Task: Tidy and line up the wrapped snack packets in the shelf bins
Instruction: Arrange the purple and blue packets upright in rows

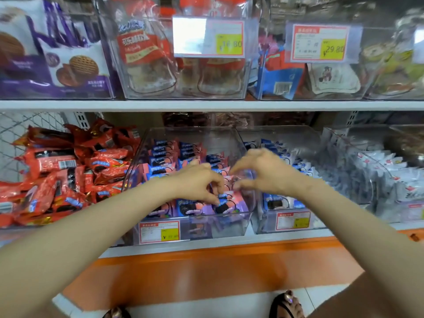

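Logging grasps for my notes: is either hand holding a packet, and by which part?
The left hand pinches a pink-and-blue packet by its upper edge. The right hand has a grip too blurred to tell.

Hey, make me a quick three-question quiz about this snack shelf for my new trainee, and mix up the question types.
1. True or false: the left hand and the right hand both reach into the middle clear bin of pink-and-blue packets.
2. What lies left of that bin? A) red packets B) white packets C) glass jars
3. Fill in: on the upper shelf, the second price tag from the left reads ___.
Key: 1 true; 2 A; 3 29.80
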